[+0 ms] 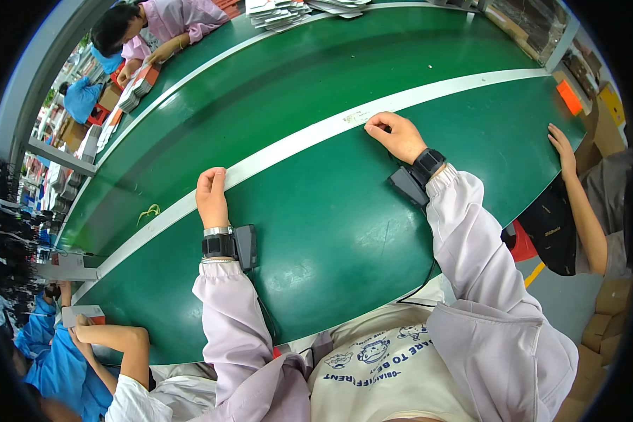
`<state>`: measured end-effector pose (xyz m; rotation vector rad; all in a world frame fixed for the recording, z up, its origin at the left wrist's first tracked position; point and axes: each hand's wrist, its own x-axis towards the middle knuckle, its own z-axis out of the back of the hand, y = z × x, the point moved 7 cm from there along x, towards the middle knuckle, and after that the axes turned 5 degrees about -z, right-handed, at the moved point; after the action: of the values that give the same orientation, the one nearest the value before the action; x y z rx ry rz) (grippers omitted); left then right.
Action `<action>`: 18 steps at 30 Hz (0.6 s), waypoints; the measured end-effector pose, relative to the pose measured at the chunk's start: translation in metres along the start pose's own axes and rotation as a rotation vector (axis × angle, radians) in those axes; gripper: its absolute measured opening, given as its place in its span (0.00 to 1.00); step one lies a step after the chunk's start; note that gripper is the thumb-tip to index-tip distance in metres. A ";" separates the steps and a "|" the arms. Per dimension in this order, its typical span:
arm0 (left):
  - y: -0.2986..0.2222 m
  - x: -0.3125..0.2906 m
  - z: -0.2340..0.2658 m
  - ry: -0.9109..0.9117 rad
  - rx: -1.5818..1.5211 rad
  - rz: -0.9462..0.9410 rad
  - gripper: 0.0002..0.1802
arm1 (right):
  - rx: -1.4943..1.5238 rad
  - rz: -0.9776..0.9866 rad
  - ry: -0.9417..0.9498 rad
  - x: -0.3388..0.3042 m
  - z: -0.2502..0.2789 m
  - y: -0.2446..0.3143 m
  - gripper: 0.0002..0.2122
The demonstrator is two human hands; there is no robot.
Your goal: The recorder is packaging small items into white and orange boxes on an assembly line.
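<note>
My left hand (pixel 212 200) rests at the near edge of the white rail (pixel 278 149), its fingers curled in and the thumb close beside them. Nothing shows between those fingertips. Farther right, my right hand (pixel 399 139) is closed at the same rail, thumb and fingers drawn together, with a dark gap under them and no object sticking out. A small worn sticker (pixel 356 116) lies on the rail just beyond its fingertips. Each wrist carries a black strap with a dark box, the left box (pixel 245 247) and the right box (pixel 408 186), and thin cables run back from them.
The green tabletop (pixel 323 232) lies before me, a green belt (pixel 260 91) beyond the rail. A yellow-green strip (pixel 148 213) lies on the belt. Stacked flat cartons (pixel 278 13) stand at the back. Co-workers sit left and far left; another person's hand (pixel 563 148) touches the right edge.
</note>
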<state>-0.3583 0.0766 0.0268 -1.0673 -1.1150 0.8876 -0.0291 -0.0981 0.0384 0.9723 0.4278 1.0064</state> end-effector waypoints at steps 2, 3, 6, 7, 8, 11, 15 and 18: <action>0.000 0.000 0.000 -0.004 -0.001 0.001 0.08 | 0.000 0.003 0.000 0.001 0.000 -0.001 0.08; 0.000 0.000 -0.001 -0.004 -0.001 0.002 0.08 | 0.000 0.003 0.000 0.001 0.000 -0.001 0.08; -0.002 0.000 -0.002 -0.002 0.010 0.000 0.08 | 0.005 0.001 0.006 0.002 -0.001 -0.002 0.07; -0.002 0.000 -0.002 -0.002 0.010 0.000 0.08 | 0.005 0.001 0.006 0.002 -0.001 -0.001 0.07; -0.002 0.000 -0.002 -0.001 0.009 0.001 0.08 | -0.001 0.000 0.006 0.002 -0.001 -0.001 0.07; -0.001 0.000 -0.001 0.000 0.007 0.001 0.08 | -0.014 -0.001 0.007 0.001 0.000 0.000 0.07; -0.001 0.000 -0.001 0.003 0.022 0.004 0.08 | -0.009 -0.008 0.008 0.001 0.000 0.000 0.08; -0.001 0.000 -0.001 -0.003 0.009 -0.006 0.08 | -0.006 0.002 0.007 0.000 0.000 0.001 0.08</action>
<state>-0.3575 0.0763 0.0280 -1.0546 -1.1149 0.8886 -0.0293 -0.0975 0.0390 0.9649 0.4292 1.0127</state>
